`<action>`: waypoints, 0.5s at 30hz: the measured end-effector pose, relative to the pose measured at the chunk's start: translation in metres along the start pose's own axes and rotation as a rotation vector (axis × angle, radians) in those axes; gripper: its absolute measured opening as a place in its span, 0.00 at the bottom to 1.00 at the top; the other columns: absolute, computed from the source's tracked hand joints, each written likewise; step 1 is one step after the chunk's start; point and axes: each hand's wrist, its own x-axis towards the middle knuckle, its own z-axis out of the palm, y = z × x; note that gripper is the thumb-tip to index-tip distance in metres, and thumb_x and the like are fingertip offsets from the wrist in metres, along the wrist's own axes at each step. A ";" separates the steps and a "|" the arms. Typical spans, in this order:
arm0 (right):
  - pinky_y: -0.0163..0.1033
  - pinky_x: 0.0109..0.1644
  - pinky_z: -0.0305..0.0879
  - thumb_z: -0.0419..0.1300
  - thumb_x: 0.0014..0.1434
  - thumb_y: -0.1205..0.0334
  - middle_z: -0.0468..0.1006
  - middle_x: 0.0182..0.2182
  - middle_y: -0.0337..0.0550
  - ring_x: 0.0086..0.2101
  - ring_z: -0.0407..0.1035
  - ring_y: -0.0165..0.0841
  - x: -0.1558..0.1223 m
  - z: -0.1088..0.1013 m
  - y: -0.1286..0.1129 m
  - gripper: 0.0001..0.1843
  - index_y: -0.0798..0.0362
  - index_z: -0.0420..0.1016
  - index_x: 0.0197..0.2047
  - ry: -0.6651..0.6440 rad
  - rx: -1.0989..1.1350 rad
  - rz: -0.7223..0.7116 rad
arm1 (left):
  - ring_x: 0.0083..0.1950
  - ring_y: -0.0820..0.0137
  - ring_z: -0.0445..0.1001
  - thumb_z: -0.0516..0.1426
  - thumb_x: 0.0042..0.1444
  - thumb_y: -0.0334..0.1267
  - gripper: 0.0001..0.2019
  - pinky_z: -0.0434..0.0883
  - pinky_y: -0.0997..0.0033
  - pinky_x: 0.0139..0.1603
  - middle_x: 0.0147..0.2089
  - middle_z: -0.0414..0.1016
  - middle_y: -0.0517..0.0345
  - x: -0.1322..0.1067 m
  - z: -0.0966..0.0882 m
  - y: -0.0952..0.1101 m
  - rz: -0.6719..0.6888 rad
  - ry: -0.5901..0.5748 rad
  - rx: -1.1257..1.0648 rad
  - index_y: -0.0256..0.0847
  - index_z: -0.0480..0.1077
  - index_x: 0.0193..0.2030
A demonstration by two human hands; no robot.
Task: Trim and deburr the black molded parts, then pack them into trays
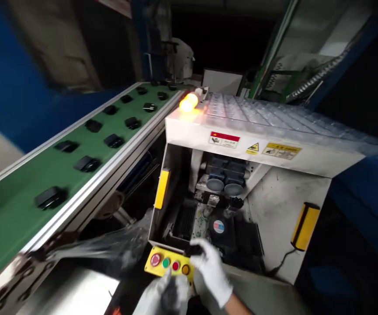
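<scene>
My left hand (159,297), in a white glove, is at the bottom edge below a yellow button panel (149,265). Its fingers are curled around a blurred dark grey patch I cannot make out. My right hand (212,271), also white-gloved, reaches to the front opening of a white machine (287,197), just right of the panel. Its thumb and fingers are bent around a small dark thing (195,250), whose kind is unclear. Inside the machine, a black fixture with a round blue-and-red sticker (219,226) lies beyond this hand, below two grey round pads (224,187).
To the left runs a green conveyor belt (21,199) with several black parts (50,197) on it. Clear plastic trays (257,111) lie on the machine top beside a lit orange lamp (189,103). Yellow sensor bars (306,226) flank the opening. A shiny metal surface (74,293) is lower left.
</scene>
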 end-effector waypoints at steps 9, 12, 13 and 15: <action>0.58 0.58 0.63 0.59 0.63 0.58 0.75 0.51 0.48 0.51 0.70 0.42 0.138 -0.069 0.080 0.19 0.55 0.68 0.55 0.392 0.301 0.235 | 0.59 0.59 0.69 0.61 0.56 0.34 0.18 0.65 0.47 0.61 0.57 0.72 0.50 0.211 0.095 0.025 0.140 -0.133 -0.003 0.37 0.69 0.54; 0.56 0.56 0.66 0.59 0.64 0.57 0.77 0.48 0.47 0.48 0.72 0.40 0.142 -0.063 0.088 0.17 0.55 0.70 0.53 0.372 0.354 0.284 | 0.54 0.60 0.73 0.59 0.59 0.36 0.13 0.68 0.48 0.57 0.53 0.74 0.50 0.240 0.105 0.027 0.139 -0.223 -0.001 0.36 0.71 0.50; 0.56 0.56 0.66 0.59 0.63 0.57 0.77 0.48 0.47 0.48 0.72 0.40 0.142 -0.063 0.089 0.17 0.55 0.70 0.52 0.368 0.360 0.296 | 0.52 0.61 0.74 0.59 0.59 0.37 0.12 0.69 0.50 0.56 0.51 0.75 0.51 0.245 0.105 0.026 0.133 -0.248 0.003 0.36 0.71 0.49; 0.56 0.56 0.66 0.60 0.63 0.57 0.77 0.48 0.47 0.48 0.72 0.40 0.142 -0.066 0.090 0.17 0.55 0.71 0.52 0.359 0.356 0.318 | 0.49 0.63 0.75 0.59 0.60 0.37 0.11 0.71 0.52 0.53 0.49 0.76 0.52 0.251 0.104 0.023 0.123 -0.279 0.007 0.35 0.72 0.47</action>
